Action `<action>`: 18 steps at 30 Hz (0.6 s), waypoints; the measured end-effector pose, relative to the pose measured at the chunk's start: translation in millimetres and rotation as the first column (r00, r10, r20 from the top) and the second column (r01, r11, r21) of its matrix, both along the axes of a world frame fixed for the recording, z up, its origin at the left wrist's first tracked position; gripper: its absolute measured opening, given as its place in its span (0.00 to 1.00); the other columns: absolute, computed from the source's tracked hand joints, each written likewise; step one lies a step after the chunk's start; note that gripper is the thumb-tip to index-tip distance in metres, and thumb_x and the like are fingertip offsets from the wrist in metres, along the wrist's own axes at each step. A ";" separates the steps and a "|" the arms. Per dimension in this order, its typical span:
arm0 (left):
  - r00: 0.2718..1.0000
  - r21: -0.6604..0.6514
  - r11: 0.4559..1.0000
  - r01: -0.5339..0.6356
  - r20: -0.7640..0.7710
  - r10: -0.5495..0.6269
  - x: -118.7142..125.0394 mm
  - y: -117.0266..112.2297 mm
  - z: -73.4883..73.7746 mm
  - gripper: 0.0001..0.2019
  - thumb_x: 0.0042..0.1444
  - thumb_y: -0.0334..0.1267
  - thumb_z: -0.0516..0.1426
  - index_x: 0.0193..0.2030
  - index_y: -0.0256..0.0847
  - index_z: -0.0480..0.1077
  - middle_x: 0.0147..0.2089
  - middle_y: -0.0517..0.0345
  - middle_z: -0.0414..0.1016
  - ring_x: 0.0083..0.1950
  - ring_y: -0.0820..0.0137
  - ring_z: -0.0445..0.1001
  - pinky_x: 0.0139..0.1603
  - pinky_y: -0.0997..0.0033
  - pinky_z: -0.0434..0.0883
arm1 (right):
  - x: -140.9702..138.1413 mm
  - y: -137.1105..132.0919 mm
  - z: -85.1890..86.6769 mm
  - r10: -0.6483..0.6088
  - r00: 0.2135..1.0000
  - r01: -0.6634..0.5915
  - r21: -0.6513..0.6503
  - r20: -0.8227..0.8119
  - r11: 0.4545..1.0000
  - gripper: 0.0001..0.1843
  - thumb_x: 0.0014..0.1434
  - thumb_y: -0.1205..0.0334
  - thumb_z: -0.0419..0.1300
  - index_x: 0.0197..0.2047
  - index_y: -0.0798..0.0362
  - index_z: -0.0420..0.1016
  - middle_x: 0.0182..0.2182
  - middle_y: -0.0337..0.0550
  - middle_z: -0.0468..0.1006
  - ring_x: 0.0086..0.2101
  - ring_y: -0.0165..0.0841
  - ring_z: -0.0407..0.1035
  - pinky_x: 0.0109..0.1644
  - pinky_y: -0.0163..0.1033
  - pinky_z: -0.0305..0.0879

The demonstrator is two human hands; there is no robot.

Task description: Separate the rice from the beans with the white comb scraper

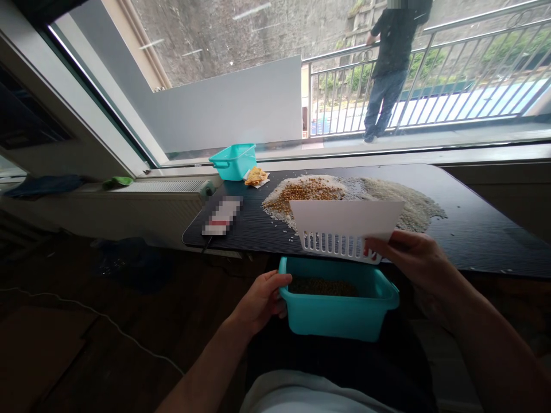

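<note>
The white slotted plastic panel [344,217], at the edge of the black tabletop [258,235], looks light, stiff, best held where our right hand [408,246] pinches its right end; our left hand [263,292] clasps the rectangular turquoise plastic tub [338,316].

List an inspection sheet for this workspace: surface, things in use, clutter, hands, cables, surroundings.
Surface: dark table, partly covered by two touching or nearly touching heaps.
Things in use: slotted sheet; front bin with dark grain inside; white-and-yellow heap; pale heap.
Clutter: back bin; food beside it; pixelated item, identity hidden.
Hands: left hand grips the front bin's left end; right hand holds the slotted sheet's right end.
Cables: dark cable by the pixelated item; white cord on the floor.
Surroundings: radiator at left; person outside.
</note>
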State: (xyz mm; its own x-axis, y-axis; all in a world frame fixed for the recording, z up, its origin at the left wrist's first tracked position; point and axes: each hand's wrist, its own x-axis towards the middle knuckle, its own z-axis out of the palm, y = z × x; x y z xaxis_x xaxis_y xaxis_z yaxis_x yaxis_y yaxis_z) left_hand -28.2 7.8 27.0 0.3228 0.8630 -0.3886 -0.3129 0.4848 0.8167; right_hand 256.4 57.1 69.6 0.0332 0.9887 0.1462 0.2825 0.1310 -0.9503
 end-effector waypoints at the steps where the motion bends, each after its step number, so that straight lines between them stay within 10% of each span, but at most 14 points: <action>1: 1.000 -0.001 1.000 -0.002 0.002 0.002 0.1 0.0 0.3 0.26 0.41 0.51 0.71 0.19 0.42 0.58 0.14 0.72 0.55 0.15 0.81 0.54 0.16 0.77 0.57 | 1.9 -0.7 -2.7 0.006 1.000 -0.006 -0.006 0.001 1.000 0.27 0.36 0.33 0.73 0.29 0.48 0.86 0.28 0.42 0.85 0.31 0.41 0.78 0.38 0.46 0.78; 7: 0.999 -0.026 0.999 -0.033 0.004 0.033 0.7 0.8 -1.7 0.25 0.39 0.50 0.71 0.20 0.42 0.59 0.14 0.72 0.55 0.14 0.80 0.55 0.16 0.77 0.58 | 16.1 -0.4 -28.6 -0.182 0.983 0.183 0.069 -0.026 0.981 0.21 0.41 0.37 0.72 0.28 0.46 0.85 0.26 0.39 0.84 0.27 0.38 0.77 0.35 0.44 0.77; 18: 0.999 -0.022 0.999 -0.041 0.014 0.041 0.3 -0.2 -3.8 0.24 0.40 0.48 0.71 0.19 0.42 0.59 0.14 0.72 0.55 0.14 0.80 0.55 0.16 0.77 0.58 | -8.1 1.7 -19.4 -0.148 0.989 0.147 0.100 -0.001 0.984 0.20 0.43 0.40 0.72 0.27 0.49 0.84 0.25 0.39 0.84 0.27 0.37 0.76 0.32 0.40 0.74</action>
State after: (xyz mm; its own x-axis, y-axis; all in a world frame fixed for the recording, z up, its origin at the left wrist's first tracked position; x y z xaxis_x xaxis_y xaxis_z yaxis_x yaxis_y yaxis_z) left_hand -27.9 7.6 23.2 0.2931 0.8668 -0.4035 -0.3440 0.4893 0.8014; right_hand 248.3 58.8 50.1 0.1764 0.9535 0.2445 0.3120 0.1814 -0.9326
